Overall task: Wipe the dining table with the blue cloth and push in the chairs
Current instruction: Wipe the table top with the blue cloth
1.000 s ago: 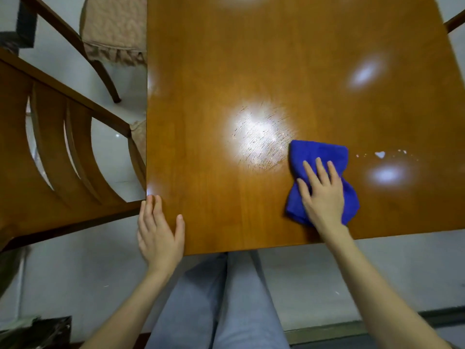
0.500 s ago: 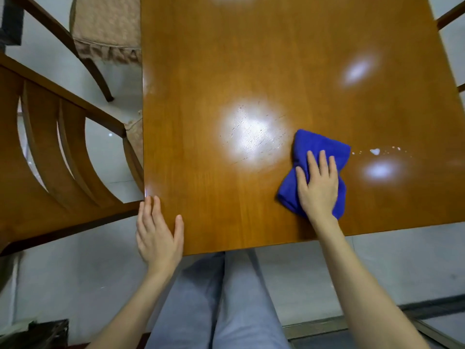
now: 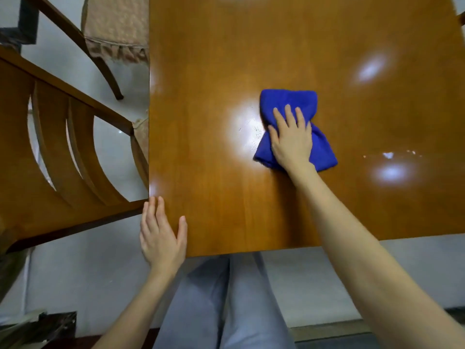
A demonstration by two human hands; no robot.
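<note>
Legs (image 3: 221, 298): grey trousers, at the near edge of the desk (image 3: 226, 71), between the two arms.
Floor (image 3: 75, 273): pale and glossy, showing beside and beneath the chairs; a dark object (image 3: 37, 328) in the near left corner is too blurred to name.
Left hand (image 3: 161, 235): lies flat at the near left corner of the desk, fingers straight and together, holding nothing; the thumb rests on the top, the fingers run along the left edge, their tips just beside the lower rail of the near chair (image 3: 50, 159).
Near chair: wooden, curved slats in its back, set at an angle on the desk's left side; the end of its lower rail reaches the desk edge close to the corner.
Right hand (image 3: 292, 139): arm stretched over the desk, palm down on the blue cloth (image 3: 289, 99), fingers straight and slightly spread, pressing rather than gripping.
Blue cloth: bunched, narrowed at its middle under the hand, lying on the desk right of centre, its left side at a bright patch of glare (image 3: 241, 132).
Specks (image 3: 387, 155): small white bits on the desk, right of the cloth and apart from it, just beyond another glare patch.
Far chair (image 3: 115, 26): beige frilled seat cover, dark wooden leg, farther along the left side; its seat meets the desk edge, and whether it goes beneath cannot be told.
</note>
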